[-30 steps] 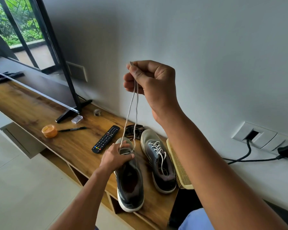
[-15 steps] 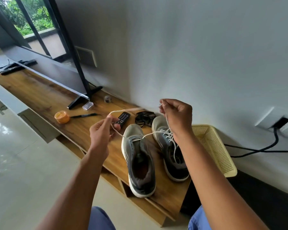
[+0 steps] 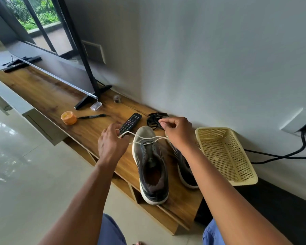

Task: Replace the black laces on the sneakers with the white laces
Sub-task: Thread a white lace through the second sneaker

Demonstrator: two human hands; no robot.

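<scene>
The head view looks down, close over the wooden shelf (image 3: 64, 103) against the wall.

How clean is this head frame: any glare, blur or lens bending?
Head view: daylight glare streaks the floor tiles; the wide lens bends the TV edge and wall lines; left hand, right hand and white lace look sharp, barely blurred.

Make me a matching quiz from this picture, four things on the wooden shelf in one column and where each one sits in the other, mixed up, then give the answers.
Things:
1. white lace
2. black laces
3. orange tub
4. yellow basket

Places:
A. far right, past the sneakers
B. piled by the wall beyond the sneakers
C. beside the black pen
D. through the near sneaker, an end in each hand

Pairs: 1-D, 2-B, 3-C, 4-A
</scene>
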